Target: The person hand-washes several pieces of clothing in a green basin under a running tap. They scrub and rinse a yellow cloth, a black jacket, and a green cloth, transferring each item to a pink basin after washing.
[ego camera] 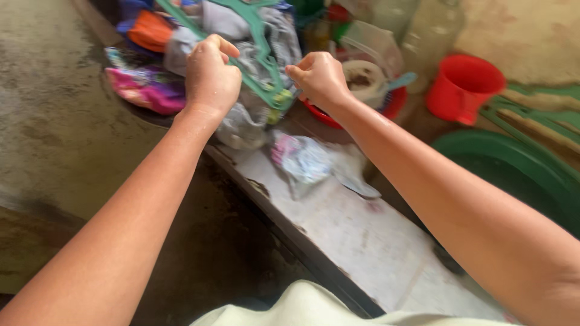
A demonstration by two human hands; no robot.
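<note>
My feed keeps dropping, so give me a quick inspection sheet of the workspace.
Surface: pale worn ledge, stained, dark floor to its left.
Job's things: green hangers over a heap of clothes.
Clutter: crumpled cloth on the ledge; red bowl with a white cup.
Hands: left hand and right hand both closed on the hangers.
Cables: nothing seen.
Surroundings: red bucket, green basin, stained wall.

Crumpled cloth (305, 160) on pale ledge (374, 241)
</note>
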